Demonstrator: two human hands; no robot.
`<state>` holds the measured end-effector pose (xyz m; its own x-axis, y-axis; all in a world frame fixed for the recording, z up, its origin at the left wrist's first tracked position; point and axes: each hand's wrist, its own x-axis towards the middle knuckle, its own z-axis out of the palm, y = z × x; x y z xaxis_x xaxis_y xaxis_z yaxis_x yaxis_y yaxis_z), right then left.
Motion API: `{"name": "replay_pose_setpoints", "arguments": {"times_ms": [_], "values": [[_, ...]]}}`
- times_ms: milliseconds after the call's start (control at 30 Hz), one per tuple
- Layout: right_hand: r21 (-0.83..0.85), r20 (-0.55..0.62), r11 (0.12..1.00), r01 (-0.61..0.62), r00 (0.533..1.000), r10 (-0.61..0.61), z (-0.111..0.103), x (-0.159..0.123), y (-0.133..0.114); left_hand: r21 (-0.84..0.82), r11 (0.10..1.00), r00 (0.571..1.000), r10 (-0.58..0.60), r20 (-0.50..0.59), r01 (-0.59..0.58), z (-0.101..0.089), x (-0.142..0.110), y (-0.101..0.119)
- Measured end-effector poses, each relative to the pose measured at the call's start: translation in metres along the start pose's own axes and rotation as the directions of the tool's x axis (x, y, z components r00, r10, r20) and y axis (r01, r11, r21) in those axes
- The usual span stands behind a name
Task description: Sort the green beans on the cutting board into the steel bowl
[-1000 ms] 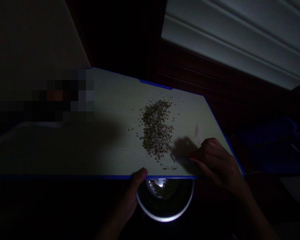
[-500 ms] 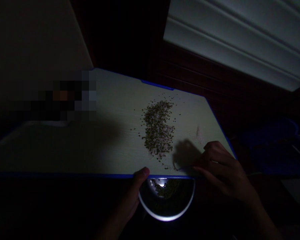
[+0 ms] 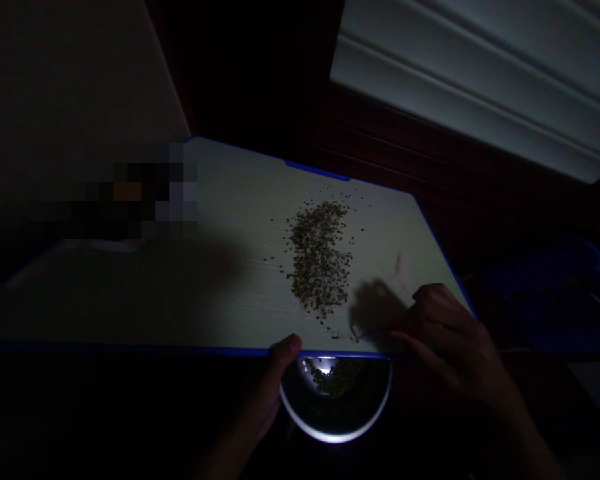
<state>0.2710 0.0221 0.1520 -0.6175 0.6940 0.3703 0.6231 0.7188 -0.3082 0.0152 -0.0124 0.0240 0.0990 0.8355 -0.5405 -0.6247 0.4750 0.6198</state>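
Note:
A heap of small greenish-brown seeds [image 3: 320, 260] lies on a pale table [image 3: 230, 280] with a blue edge. A shiny metal bowl [image 3: 336, 400] with some seeds in it sits just below the table's near edge. My left hand [image 3: 270, 387] is wrapped on the bowl's left rim, thumb up against the table edge. My right hand [image 3: 447, 337] rests on the table at the near right, fingers curled and pressed down on the surface beside the heap; whether anything is under them is hidden in the dark.
The scene is very dark. A white panelled surface [image 3: 480, 87] slants across the upper right. A dark blue object [image 3: 545, 287] lies to the right of the table. A pixelated patch covers the table's far left.
My right hand has slid slightly toward the near edge of the table. The bowl and my left hand stay in place. The view has shifted a little.

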Motion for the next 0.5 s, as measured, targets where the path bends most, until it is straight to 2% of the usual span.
{"name": "replay_pose_setpoints", "arguments": {"times_ms": [300,500], "values": [[0.044,0.036,0.998,0.036,0.999,-0.037,-0.0003,0.0008,-0.0026,-0.029,0.999,1.0,0.018,-0.021,-0.018,0.0028,0.0002,0.0022],[0.064,0.02,0.997,0.037,0.999,-0.038,-0.0008,0.0023,-0.0058,-0.01,1.0,0.999,-0.015,-0.043,0.015,0.004,-0.003,0.0041]]}}
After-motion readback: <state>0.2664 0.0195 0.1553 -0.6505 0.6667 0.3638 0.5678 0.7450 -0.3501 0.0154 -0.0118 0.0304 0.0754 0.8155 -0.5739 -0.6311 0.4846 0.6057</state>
